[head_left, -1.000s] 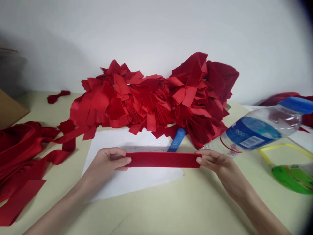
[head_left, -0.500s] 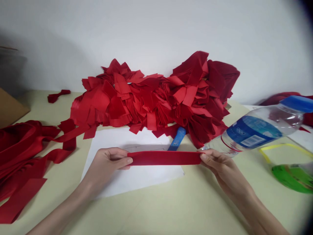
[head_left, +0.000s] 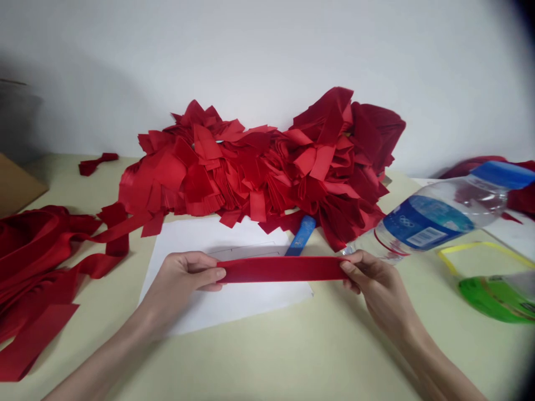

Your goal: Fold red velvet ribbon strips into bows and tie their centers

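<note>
We log one red strip (head_left: 282,269), held taut at 6 o'clock over a paper sheet (head_left: 251,306), pinched in both hands' fingers (head_left: 211,273), left hand (head_left: 184,287) and right hand (head_left: 382,289); cut pieces (head_left: 259,172) lie piled at 12 o'clock, long bands (head_left: 37,250) at 9 o'clock.

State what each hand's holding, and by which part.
The left hand and right hand hold one red fabric strip, each pinching a short end between thumb and fingers.

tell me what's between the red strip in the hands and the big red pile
The head view shows a white paper sheet and a blue object there.
</note>
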Motion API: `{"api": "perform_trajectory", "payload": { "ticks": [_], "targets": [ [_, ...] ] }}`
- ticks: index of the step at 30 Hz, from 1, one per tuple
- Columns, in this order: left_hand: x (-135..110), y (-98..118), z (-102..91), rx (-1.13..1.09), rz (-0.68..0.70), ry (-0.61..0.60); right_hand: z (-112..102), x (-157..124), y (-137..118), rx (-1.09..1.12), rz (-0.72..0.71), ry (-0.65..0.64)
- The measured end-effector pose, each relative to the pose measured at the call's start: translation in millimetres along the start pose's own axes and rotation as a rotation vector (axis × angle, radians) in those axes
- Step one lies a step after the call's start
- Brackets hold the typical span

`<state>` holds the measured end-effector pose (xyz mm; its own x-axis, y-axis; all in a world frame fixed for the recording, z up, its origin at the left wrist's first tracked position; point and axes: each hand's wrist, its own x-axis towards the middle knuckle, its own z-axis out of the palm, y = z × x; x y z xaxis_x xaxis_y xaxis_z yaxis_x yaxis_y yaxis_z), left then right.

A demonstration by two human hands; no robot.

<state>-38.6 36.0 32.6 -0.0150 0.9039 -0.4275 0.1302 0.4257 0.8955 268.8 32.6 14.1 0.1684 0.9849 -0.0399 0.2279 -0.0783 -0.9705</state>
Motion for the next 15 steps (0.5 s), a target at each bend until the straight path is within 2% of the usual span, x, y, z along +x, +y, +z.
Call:
{"api": "perform_trajectory", "payload": {
  "ticks": [5,9,12,15],
  "targets": [
    [5.5,-6.3,-17.4,0.054,0.054,-0.045,6.8,-8.3,-1.6,-0.097,-0.013,-0.101],
    [5.5,-11.7,-37.5,0.129,0.069,-0.021,21.4,-11.2,-9.0,-0.273,-0.096,-0.176],
    [4.0,-12.8,-52.7,0.189,0.092,0.015,35.1,-4.1,-19.5,-0.381,-0.168,-0.231],
    [7.3,-12.7,-64.0,0.158,0.072,0.059,48.9,12.9,-31.2,-0.510,-0.277,-0.224]
  ]
}}
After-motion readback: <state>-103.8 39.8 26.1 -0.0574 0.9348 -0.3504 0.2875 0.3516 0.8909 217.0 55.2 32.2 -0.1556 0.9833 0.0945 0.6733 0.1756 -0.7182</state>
